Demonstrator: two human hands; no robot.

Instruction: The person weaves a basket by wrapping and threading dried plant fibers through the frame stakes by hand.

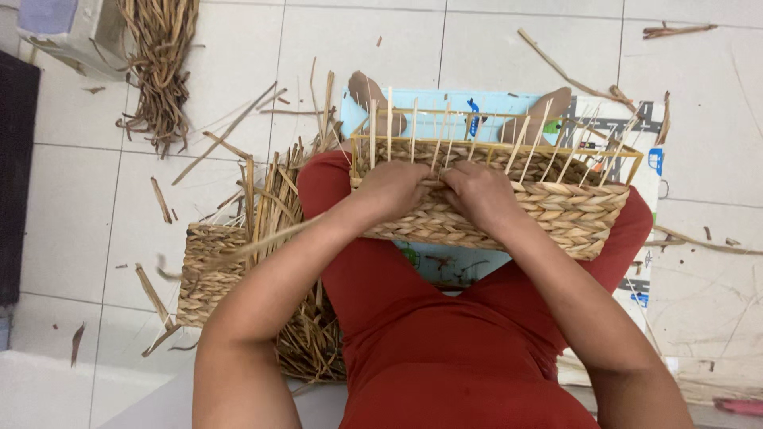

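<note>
Left hand (395,189) and right hand (479,195) side by side on the top edge of the woven part of the basket (556,213), fingers curled down over the braid; both closed on the plaited strand at the working row, though the exact pinch hidden under the knuckles. Basket resting across the lap, on red trousers (373,286), tilted toward the body. Lower walls already woven in thick braid; above the hands, bare pale uprights (520,144) and a thin top rail of the frame (493,115) not yet covered. Feet (367,91) just beyond the basket, on a printed mat (652,159). Second, smaller woven piece (208,274) to the left of the basket, beside a heap of loose dry strips (298,334); a tied bundle of the same strips (159,56) farther left, on the tiled floor (79,206).

Judged step: weaving a row around the uprights, roughly halfway up. Next move likely calls for threading the strand behind the adjacent upright and pressing it tight against the row below.
</note>
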